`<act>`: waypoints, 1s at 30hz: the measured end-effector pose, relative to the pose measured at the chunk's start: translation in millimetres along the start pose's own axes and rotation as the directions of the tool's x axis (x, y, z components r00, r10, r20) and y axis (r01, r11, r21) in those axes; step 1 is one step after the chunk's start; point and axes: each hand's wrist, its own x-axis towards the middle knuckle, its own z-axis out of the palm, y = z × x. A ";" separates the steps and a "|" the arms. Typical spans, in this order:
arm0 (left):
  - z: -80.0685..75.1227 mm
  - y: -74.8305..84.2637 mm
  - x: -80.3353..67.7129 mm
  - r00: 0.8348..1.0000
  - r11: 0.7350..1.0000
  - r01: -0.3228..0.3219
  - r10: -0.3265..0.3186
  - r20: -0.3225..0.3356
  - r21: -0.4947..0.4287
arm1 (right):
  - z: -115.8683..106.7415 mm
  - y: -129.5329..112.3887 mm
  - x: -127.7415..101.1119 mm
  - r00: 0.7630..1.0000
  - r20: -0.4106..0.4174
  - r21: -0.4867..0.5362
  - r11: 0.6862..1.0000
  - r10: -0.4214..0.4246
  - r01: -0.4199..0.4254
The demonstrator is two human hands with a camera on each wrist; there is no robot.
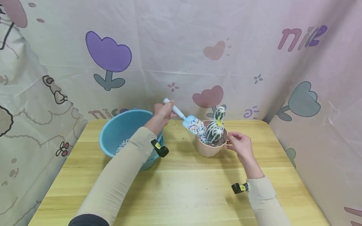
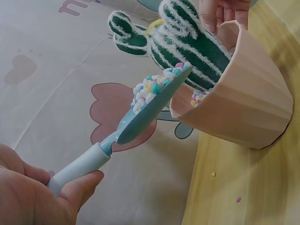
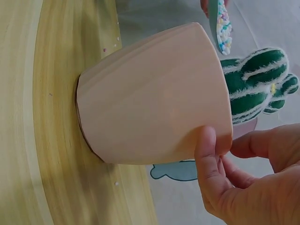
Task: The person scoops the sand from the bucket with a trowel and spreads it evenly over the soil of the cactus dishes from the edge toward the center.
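My left hand (image 1: 163, 116) grips the pale handle of a small light-blue shovel (image 2: 150, 115) loaded with multicoloured pebbles (image 2: 154, 86). The scoop tilts over the left rim of a peach flower pot (image 1: 207, 150), and pebbles lie at that rim in the head view. In the pot stands a green artificial cactus (image 1: 215, 130) with white fuzzy stripes and a yellow flower. My right hand (image 3: 255, 173) pinches the pot's rim on the right, thumb and fingers on either side of the wall. The pot stands upright on the table.
Left of the pot is a large blue basin (image 1: 108, 141) with more pebbles inside, under my left forearm. A few stray pebbles (image 2: 238, 199) lie on the wooden table (image 1: 181, 194). A printed curtain (image 1: 169, 47) hangs behind and at the sides.
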 end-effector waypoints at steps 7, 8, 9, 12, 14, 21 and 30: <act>2.1 -1.6 -2.6 0.999 0.999 -0.029 0.029 -0.022 0.037 | 4.8 -1.1 -3.2 0.999 0.031 0.030 0.999 0.014 -0.015; 2.5 -2.3 -2.3 0.999 0.999 -0.038 0.039 -0.024 0.035 | 5.7 -1.1 -3.6 0.999 0.033 0.036 0.999 0.014 -0.015; 2.8 -3.0 -2.2 0.999 0.998 -0.048 0.049 -0.024 0.033 | 6.7 -1.0 -3.9 0.999 0.035 0.041 0.999 0.012 -0.014; 3.5 -4.1 -1.8 0.997 0.997 -0.069 0.070 -0.025 0.023 | 8.6 -0.8 -4.6 0.999 0.040 0.051 0.999 0.014 -0.016; 4.1 -4.4 -1.5 0.996 0.997 -0.079 0.079 -0.027 0.022 | 9.4 -0.5 -5.1 0.999 0.042 0.055 0.998 0.016 -0.019; 5.6 -5.3 -1.0 0.995 0.995 -0.098 0.098 -0.026 0.011 | 11.4 0.6 -6.7 0.998 0.049 0.074 0.997 0.027 -0.030; 7.5 -5.1 -1.0 0.994 0.995 -0.100 0.100 -0.032 0.007 | 13.4 0.4 -7.5 0.997 0.063 0.085 0.996 0.036 -0.041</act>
